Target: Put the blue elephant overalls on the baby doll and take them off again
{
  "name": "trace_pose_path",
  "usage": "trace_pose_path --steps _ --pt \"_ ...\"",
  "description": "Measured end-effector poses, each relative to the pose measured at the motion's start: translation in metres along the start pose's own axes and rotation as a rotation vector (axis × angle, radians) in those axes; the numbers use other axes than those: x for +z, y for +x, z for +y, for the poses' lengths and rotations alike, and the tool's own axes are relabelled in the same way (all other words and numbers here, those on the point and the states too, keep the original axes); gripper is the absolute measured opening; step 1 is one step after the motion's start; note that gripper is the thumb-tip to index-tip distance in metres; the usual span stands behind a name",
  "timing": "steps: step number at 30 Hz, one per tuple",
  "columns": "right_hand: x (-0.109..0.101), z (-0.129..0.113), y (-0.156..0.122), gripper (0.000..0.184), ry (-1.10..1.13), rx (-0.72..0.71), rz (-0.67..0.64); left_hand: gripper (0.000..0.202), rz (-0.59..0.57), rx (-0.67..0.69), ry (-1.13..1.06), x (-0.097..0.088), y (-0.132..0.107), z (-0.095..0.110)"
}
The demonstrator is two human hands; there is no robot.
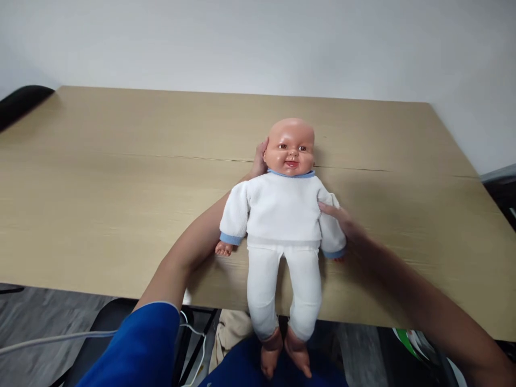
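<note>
A baby doll (282,209) in a white top and white trousers with blue cuffs lies on its back on the wooden table (121,177), its legs hanging over the near edge. My left hand (259,159) reaches under the doll and cups the back of its head; only some fingers show beside the ear. My right hand (342,221), blurred by motion, touches the doll's sleeve at the doll's left arm, its fingers closing on the fabric.
A white wall stands behind the table. A dark chair back (20,102) shows at the far left. White cables (52,338) run across the grey floor below the table edge. Dark objects sit at the right edge (503,193).
</note>
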State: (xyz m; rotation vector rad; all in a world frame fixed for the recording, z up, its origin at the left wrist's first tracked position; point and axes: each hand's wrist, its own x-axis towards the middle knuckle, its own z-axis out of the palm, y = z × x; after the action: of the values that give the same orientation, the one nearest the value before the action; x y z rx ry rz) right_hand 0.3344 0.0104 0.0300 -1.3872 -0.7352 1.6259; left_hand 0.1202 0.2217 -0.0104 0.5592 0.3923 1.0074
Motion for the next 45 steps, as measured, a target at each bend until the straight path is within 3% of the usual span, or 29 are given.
trace_pose_path --steps 4,11,16,21,27,34,45 --pt "-0.016 0.006 -0.004 0.069 -0.145 -0.022 -0.013 0.056 0.053 0.081 0.109 -0.011 0.024 0.009" --pt "-0.037 0.026 0.005 0.101 -0.502 -0.48 0.027 0.07 -0.078 -0.049 0.188 -0.03 0.041 0.027" --pt "-0.045 0.037 0.008 0.09 -0.728 -0.647 0.11 0.069 -0.067 -0.074 0.23 -0.045 0.045 0.05" --pt "-0.044 0.039 0.007 0.088 -0.888 -0.762 0.205 0.068 -0.076 -0.12 0.277 -0.042 0.049 0.066" --pt "-0.038 0.037 0.004 0.094 -0.952 -0.758 0.254 0.067 -0.135 -0.082 0.258 -0.033 0.054 0.074" --pt "-0.04 0.04 0.001 0.095 -0.997 -0.753 0.264 0.069 -0.059 -0.123 0.237 -0.033 0.056 0.074" --pt "-0.042 0.04 0.002 0.094 -0.995 -0.759 0.237 0.063 -0.084 -0.066 0.223 -0.032 0.053 0.066"
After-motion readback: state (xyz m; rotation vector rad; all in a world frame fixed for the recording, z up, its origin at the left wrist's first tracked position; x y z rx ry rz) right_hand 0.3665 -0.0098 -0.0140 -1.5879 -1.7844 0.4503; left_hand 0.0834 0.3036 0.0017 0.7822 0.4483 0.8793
